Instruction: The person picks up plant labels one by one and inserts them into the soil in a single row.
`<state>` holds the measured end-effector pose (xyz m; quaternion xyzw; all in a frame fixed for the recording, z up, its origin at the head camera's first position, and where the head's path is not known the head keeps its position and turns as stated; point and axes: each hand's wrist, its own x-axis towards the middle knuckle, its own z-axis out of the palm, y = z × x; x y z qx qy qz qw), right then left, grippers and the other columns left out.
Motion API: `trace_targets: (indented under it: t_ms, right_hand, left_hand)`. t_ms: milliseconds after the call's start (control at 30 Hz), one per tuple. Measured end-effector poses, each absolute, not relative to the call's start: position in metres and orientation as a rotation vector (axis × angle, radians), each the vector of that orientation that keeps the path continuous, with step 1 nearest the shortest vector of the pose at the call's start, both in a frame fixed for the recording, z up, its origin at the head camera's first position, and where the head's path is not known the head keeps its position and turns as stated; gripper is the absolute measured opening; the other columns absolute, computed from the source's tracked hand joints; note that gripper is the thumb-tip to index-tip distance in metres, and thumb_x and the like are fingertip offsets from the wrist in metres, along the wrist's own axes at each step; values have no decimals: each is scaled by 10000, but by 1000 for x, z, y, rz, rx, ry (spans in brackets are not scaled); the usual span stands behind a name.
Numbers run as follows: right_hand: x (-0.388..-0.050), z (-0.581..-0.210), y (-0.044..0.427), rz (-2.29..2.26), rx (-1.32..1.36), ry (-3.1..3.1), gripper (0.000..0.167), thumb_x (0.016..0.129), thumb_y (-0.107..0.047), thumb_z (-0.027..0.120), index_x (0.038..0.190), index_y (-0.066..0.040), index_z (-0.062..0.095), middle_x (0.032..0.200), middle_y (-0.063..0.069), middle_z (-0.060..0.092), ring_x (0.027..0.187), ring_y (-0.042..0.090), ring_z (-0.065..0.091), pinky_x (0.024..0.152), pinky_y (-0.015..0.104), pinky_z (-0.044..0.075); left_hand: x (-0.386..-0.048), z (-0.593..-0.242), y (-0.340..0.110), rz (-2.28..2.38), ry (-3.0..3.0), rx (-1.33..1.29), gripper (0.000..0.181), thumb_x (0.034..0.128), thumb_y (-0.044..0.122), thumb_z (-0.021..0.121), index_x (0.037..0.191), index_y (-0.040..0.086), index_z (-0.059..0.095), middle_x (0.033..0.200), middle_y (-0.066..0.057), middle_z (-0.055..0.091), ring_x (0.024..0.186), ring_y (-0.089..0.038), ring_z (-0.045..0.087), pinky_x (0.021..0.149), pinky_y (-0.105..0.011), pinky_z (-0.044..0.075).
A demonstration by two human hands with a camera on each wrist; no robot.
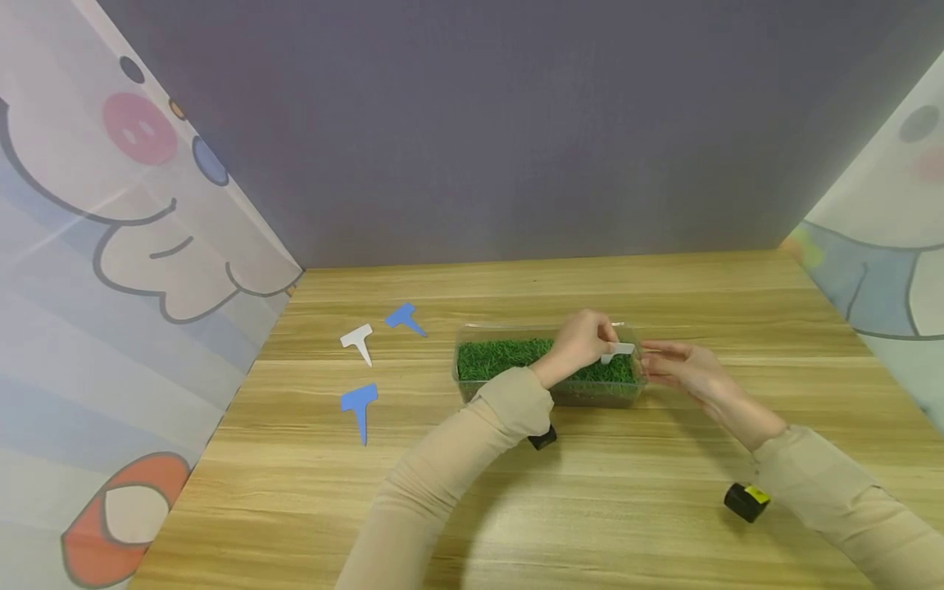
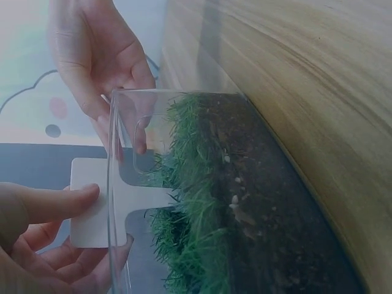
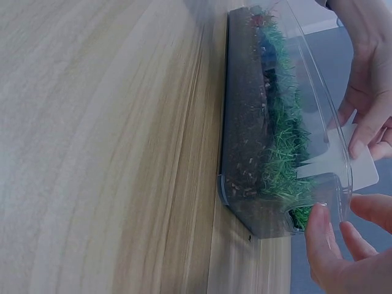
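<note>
My left hand pinches the head of a white T-shaped plant label between thumb and fingers. The label's stem points down into the green grass near the right end of a clear plastic planter box. Dark soil shows through the box's wall beneath the grass. At the right end wall, my right hand touches the plastic with its fingers extended. The label's tip is hidden among the blades.
Left of the box lie another white label and two blue labels, flat on the wooden table. A dark grey panel rises behind the table, with cartoon-printed walls at both sides.
</note>
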<state>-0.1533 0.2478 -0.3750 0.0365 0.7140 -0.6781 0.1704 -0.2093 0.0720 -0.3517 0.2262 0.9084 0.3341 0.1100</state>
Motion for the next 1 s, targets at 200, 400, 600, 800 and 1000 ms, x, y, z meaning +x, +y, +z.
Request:
trace_targets:
  t_ms: [200,400,600,800,1000]
  right_hand:
    - [-154,-376,248,-1915,115,2034,671,848,-153,597,1324,130,219,958,-129,581,865,38,598,824,237,461]
    - [-154,-375,249,-1883,120,2057,670,852,-172,593,1328,119,222,1090,21,569,871,39,596,832,240,457]
    - [-154,-375,249,-1851,109,2079,660,861,-189,582,1331,111,229,1139,71,547,884,48,594,829,235,459]
    - [-154,-374,250,-1818,93,2096,648,873,-198,563,1333,108,224,1230,191,470,894,42,587,834,226,454]
    - [-153,-374,249,-1820,86,2095,648,875,-191,560,1333,112,216,1273,249,401,892,28,582,833,213,451]
  left_hand:
    - [-211,-351,74,917,2680,636,36,797,92,651,822,117,660,809,20,619,647,-64,530,528,-150,397]
    - [-211,-348,72,860,2666,641,151,801,133,654,953,134,652,862,20,637,693,-54,556,522,-146,406]
    - [-211,-344,67,845,2644,669,189,811,194,647,994,146,641,878,27,644,662,-32,546,504,-151,409]
    - [-211,-341,59,823,2641,695,196,812,237,646,987,149,638,892,34,638,667,-35,545,508,-161,412]
    - [-211,-336,50,756,2610,716,253,830,283,618,1042,145,628,979,18,632,780,-63,574,555,-171,426]
